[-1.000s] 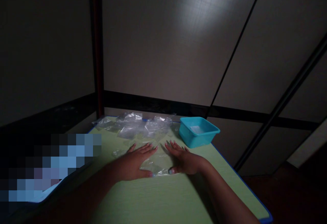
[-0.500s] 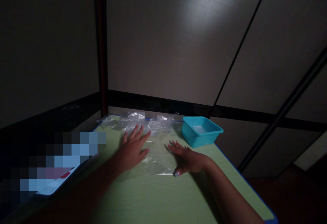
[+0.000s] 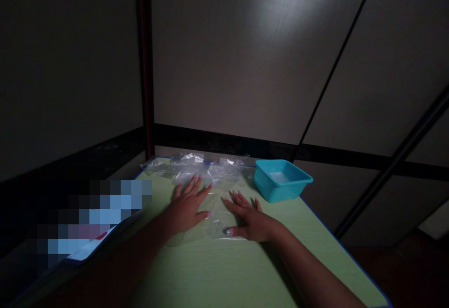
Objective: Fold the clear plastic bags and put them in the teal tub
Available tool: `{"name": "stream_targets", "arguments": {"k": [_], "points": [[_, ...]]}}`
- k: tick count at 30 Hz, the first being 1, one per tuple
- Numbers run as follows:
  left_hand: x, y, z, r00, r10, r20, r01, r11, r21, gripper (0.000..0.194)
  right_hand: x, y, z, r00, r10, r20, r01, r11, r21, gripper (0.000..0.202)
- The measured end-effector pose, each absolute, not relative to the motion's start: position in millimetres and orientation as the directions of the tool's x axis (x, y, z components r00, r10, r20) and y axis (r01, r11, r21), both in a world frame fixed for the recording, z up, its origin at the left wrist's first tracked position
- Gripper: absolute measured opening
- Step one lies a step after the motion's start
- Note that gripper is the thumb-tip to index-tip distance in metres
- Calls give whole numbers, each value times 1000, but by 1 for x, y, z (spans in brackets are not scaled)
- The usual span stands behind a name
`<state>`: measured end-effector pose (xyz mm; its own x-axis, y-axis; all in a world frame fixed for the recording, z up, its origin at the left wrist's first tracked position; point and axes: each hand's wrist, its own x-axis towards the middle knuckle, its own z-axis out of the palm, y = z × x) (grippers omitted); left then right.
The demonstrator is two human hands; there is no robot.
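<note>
A thin clear plastic bag (image 3: 224,172) lies spread over the far part of a green table, crumpled along its far edge. My left hand (image 3: 185,207) rests on its left part, palm down with fingers spread. On the right part of the plastic, my right hand (image 3: 250,219) lies with its fingers apart and the thumb near the bag's front edge. Neither hand grips anything. Just beyond my right hand stands a turquoise basket (image 3: 280,191), with something pale inside at its bottom.
The green table (image 3: 210,275) has a blue rim and sits against wooden panels (image 3: 224,64). At the left edge a light blue and white object (image 3: 84,251) is partly blurred out by blocks.
My right hand has shifted slightly left over the plastic, nearer my left hand. The whole view has moved a little, so the table and basket appear further right.
</note>
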<state>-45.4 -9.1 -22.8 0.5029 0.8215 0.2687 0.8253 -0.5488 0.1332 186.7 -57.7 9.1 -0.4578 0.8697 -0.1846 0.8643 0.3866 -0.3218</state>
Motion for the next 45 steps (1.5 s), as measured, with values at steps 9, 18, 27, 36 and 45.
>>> {"name": "stream_targets", "arguments": {"k": [9, 18, 27, 36, 45], "points": [[-47, -6, -17, 405, 860, 311, 873, -464, 146, 61, 192, -56, 11, -466, 852, -236, 861, 376, -342, 94], [-41, -20, -12, 656, 698, 286, 666, -714, 214, 62, 183, -62, 11, -433, 896, -100, 865, 382, -324, 71], [-47, -13, -24, 678, 705, 210, 666, -709, 230, 58, 187, -59, 10, -485, 842, -235, 858, 406, -314, 92], [-45, -10, -19, 539, 787, 301, 760, -608, 229, 50, 189, -60, 9, -498, 832, -244, 848, 409, -337, 97], [-46, -18, -19, 676, 714, 182, 664, -697, 270, 58, 195, -57, 11, -456, 852, -258, 874, 373, -312, 97]]}}
